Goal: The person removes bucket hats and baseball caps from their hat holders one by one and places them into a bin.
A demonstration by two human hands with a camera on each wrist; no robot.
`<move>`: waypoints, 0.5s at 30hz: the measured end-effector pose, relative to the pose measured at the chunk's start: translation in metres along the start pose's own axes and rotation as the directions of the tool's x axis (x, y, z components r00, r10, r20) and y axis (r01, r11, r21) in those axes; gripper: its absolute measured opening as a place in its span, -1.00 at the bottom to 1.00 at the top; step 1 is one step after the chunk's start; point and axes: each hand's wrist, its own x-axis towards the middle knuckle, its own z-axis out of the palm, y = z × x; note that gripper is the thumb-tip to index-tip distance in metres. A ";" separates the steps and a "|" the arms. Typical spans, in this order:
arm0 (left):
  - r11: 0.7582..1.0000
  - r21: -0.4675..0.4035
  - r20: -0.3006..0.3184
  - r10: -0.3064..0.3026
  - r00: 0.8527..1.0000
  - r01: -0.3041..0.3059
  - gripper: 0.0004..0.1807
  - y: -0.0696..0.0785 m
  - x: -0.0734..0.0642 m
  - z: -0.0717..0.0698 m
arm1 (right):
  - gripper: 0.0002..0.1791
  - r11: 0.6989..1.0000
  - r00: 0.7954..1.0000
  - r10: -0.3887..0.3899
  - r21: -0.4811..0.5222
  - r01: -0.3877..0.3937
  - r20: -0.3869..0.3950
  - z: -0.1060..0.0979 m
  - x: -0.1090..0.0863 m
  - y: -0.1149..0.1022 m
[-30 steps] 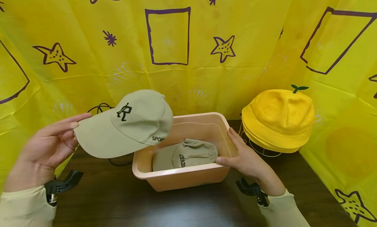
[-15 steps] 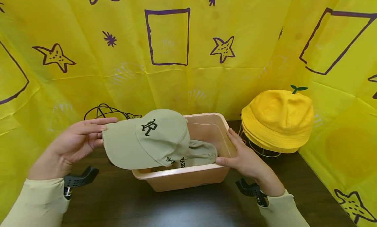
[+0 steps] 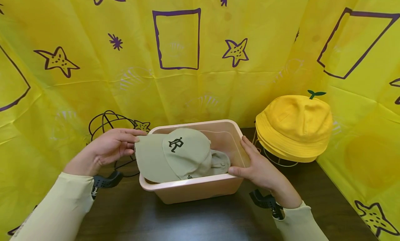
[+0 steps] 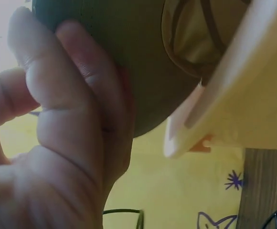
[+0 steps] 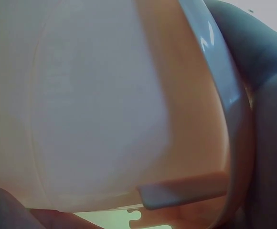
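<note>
My left hand (image 3: 109, 149) pinches the brim of a light sage-green baseball cap (image 3: 187, 152) with a dark "R" emblem. The cap's crown is down inside a pink plastic bin (image 3: 200, 191), and its brim lies over the left rim. Under it, a second light green cap (image 3: 221, 161) lies in the bin, mostly covered. At the bin's right end my right hand (image 3: 259, 168) grips the corner, thumb on the front rim and fingers along the side. The left wrist view shows the brim's underside (image 4: 143, 71) beside the fingers.
A yellow bucket hat (image 3: 293, 128) with a green sprout sits on a wire stand at the right. Behind my left hand stands a bare black wire hat stand (image 3: 107, 116). A yellow printed curtain (image 3: 187, 91) closes off the back of the dark wooden table (image 3: 156, 223).
My left hand has carried the cap rightward and down from left of the bin into it, over the other cap. The black stand has come into view. My right hand has stayed put.
</note>
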 end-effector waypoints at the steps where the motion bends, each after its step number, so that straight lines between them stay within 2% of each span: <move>1: 0.999 0.034 -0.009 -0.021 1.000 0.021 -0.55 -0.001 0.004 0.001 | 0.27 1.000 1.000 0.001 0.000 -0.001 0.000 0.000 0.000 0.000; 4: 0.988 0.131 -0.027 -0.076 0.997 0.078 -0.41 -0.002 0.015 0.006 | 0.27 1.000 1.000 0.004 0.000 -0.004 0.000 0.000 0.000 0.000; 6: 0.970 0.216 -0.032 -0.106 0.994 0.110 -0.39 -0.003 0.021 0.010 | 0.26 1.000 1.000 0.004 -0.001 -0.004 0.000 -0.001 0.000 0.001; 8: 0.941 0.307 -0.032 -0.138 0.990 0.141 -0.39 -0.002 0.025 0.016 | 0.25 1.000 1.000 -0.001 -0.008 0.001 -0.001 -0.001 0.000 0.001; 10: 0.888 0.433 -0.035 -0.157 0.987 0.156 -0.40 -0.001 0.029 0.023 | 0.24 1.000 1.000 -0.006 -0.013 0.006 -0.001 -0.001 0.001 0.001; 12: 0.804 0.575 -0.037 -0.159 0.987 0.151 -0.40 0.001 0.031 0.033 | 0.24 1.000 1.000 -0.004 -0.018 0.004 0.001 -0.001 0.001 0.002; 13: 0.743 0.654 -0.039 -0.155 0.987 0.142 -0.40 0.002 0.031 0.039 | 0.25 1.000 1.000 -0.002 -0.017 0.003 0.002 -0.001 0.001 0.002; 14: 0.654 0.747 -0.035 -0.138 0.990 0.118 -0.41 0.005 0.032 0.045 | 0.26 1.000 1.000 0.001 -0.018 -0.001 0.003 -0.001 0.001 0.002; 15: 0.550 0.831 -0.024 -0.117 0.993 0.085 -0.44 0.007 0.032 0.052 | 0.26 1.000 1.000 0.003 -0.017 -0.003 0.003 -0.001 0.000 0.002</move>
